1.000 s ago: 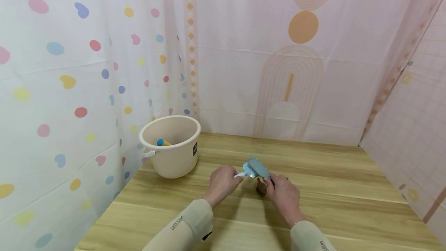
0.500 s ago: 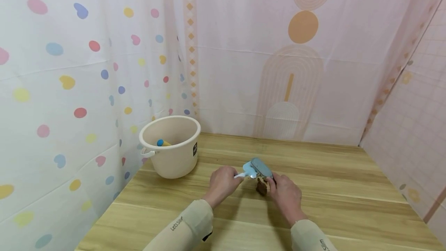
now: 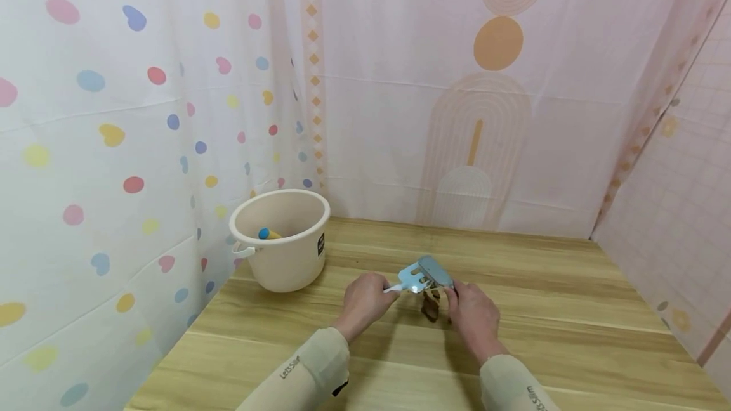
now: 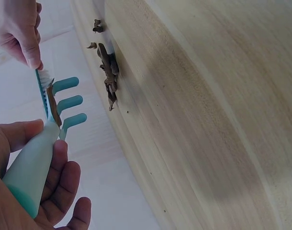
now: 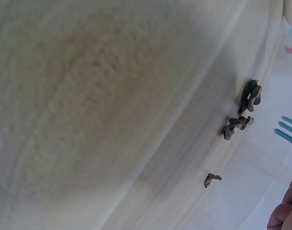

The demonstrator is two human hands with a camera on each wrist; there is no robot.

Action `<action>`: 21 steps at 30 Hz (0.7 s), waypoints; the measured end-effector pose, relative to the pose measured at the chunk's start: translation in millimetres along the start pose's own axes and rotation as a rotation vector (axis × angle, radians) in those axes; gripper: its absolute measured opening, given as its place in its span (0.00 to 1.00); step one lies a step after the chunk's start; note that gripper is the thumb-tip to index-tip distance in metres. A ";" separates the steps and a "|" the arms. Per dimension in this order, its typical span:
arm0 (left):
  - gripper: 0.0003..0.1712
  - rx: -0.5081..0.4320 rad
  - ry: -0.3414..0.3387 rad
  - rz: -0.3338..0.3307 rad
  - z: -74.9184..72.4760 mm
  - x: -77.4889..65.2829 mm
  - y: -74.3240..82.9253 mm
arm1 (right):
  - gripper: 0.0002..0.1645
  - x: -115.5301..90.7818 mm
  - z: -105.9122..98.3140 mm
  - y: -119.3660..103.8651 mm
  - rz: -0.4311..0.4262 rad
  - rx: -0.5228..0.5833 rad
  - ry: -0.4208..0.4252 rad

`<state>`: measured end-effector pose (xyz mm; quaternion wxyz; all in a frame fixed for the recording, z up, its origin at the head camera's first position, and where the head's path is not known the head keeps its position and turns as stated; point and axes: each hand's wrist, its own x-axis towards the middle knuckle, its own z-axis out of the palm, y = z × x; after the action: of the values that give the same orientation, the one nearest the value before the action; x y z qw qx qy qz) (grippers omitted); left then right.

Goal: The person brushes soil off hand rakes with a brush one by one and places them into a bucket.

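My left hand [image 3: 363, 302] grips the pale handle of a small blue hand rake [image 3: 412, 276], held above the table. In the left wrist view its three bent prongs [image 4: 72, 102] show, with brown dirt [image 4: 53, 104] caught along the base. My right hand [image 3: 474, 316] holds a small grey-blue brush [image 3: 436, 271]; its white bristles [image 4: 45, 76] lie against the rake's head. Dark brown crumbled clumps [image 3: 430, 307] lie on the tabletop below the tools. The right wrist view shows the clumps [image 5: 250, 96] and part of the rake, with the brush out of frame.
A cream bucket [image 3: 288, 268] stands at the left back of the wooden table [image 3: 548, 309]. Inside it shows a yellow thing with a blue end [image 3: 264, 233]. Patterned curtains [image 3: 377, 132] hang behind the table and along its sides.
My right hand has drawn the brush to the right across the rake, uncovering more of the prongs. The left hand stays nearly still. More brown clumps show beneath.
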<state>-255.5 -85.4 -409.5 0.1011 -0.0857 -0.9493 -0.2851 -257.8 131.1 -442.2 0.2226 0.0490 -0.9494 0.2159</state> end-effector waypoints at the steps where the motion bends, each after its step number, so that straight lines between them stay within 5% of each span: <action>1: 0.18 -0.002 0.000 0.000 0.3 -0.3 -0.3 | 0.19 0.6 -0.9 1.2 0.006 0.002 -0.006; 7: 0.17 0.006 0.007 -0.004 0.9 -1.4 -3.7 | 0.19 -0.3 -4.6 3.3 0.016 0.016 0.002; 14: 0.22 -0.008 0.013 -0.017 -3.4 3.1 -4.0 | 0.11 -6.2 1.2 -13.5 -0.153 0.066 0.066; 21: 0.20 -0.004 -0.016 -0.023 -7.0 1.9 0.1 | 0.16 -8.1 4.4 -2.0 -0.058 0.035 0.040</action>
<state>-256.3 -89.1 -403.3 0.0900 -0.0774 -0.9505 -0.2872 -251.9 127.4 -448.6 0.2469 0.0759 -0.9391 0.2268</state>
